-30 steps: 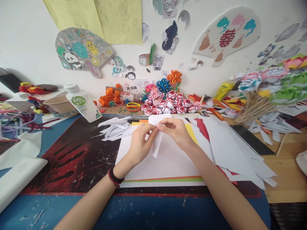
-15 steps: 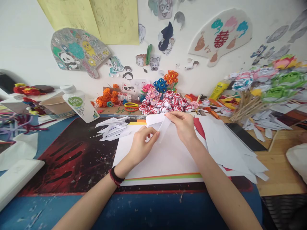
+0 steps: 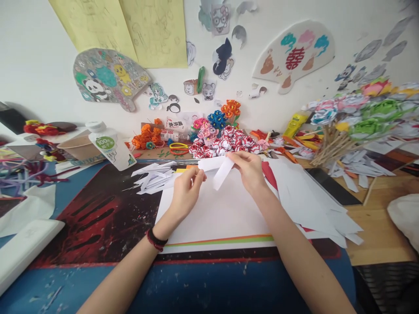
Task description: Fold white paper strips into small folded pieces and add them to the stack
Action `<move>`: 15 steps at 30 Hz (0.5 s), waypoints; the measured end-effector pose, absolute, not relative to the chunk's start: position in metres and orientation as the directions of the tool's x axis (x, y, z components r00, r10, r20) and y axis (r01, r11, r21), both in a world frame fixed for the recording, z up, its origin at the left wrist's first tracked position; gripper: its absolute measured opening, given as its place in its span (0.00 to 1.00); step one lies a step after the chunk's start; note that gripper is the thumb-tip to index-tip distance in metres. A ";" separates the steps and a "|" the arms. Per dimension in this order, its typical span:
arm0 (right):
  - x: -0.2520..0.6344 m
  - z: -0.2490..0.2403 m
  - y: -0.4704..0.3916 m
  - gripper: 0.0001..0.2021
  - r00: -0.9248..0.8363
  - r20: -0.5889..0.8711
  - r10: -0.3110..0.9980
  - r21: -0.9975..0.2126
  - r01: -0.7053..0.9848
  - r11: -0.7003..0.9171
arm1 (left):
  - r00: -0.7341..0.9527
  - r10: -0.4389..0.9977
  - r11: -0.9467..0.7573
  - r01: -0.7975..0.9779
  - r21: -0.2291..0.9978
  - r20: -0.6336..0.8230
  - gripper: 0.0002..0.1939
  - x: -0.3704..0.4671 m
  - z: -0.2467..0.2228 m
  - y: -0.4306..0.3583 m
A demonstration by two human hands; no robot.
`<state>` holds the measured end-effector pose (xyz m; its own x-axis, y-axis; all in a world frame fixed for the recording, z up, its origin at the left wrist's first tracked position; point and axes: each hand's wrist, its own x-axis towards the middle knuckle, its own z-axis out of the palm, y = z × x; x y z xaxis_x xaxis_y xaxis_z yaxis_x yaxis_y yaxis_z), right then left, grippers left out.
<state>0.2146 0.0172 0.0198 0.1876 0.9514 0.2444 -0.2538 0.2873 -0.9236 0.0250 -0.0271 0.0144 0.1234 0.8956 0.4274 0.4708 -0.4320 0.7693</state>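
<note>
My right hand point(image 3: 247, 170) pinches the upper end of a white paper strip point(image 3: 223, 174), whose lower end hangs free above the white sheets point(image 3: 216, 213). To its left, my left hand point(image 3: 188, 187) has its thumb and fingertips pressed together near the left end of a folded white paper point(image 3: 209, 163); whether anything is between them is too small to tell. The strip and my left hand are apart. A pile of white paper strips point(image 3: 153, 176) lies left of the sheets.
Paper flowers point(image 3: 229, 141) stand behind the sheets. A white bottle point(image 3: 113, 148) and a paper bowl point(image 3: 80, 148) are at the back left, a white case point(image 3: 31, 248) at the left edge. Loose white papers point(image 3: 310, 200) and a dark flat object point(image 3: 334, 186) lie to the right.
My left hand has moved left and slightly up, away from the strip's lower end. The strip now shows its broad face. The whole view has shifted slightly.
</note>
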 end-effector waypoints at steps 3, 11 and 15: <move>0.205 0.018 0.011 0.10 0.119 0.251 0.961 -0.937 -0.220 0.272 | 0.206 0.902 -0.431 0.468 0.771 0.379 0.15 0.025 0.011 -0.024; 0.202 0.023 0.007 0.18 -0.270 0.217 0.938 -0.933 -0.340 0.118 | 0.198 0.936 -0.328 0.199 0.923 0.290 0.17 0.026 -0.001 -0.020; 0.201 0.023 0.004 0.19 -0.337 0.213 0.917 -0.959 -0.252 0.130 | 0.249 0.938 -0.293 0.195 0.936 0.242 0.17 0.024 0.001 -0.019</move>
<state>0.2008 0.0041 0.0229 -0.3374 0.9170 0.2127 -0.2519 0.1298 -0.9590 0.0237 -0.0189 0.0005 0.2491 0.9378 0.2419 0.1954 -0.2933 0.9358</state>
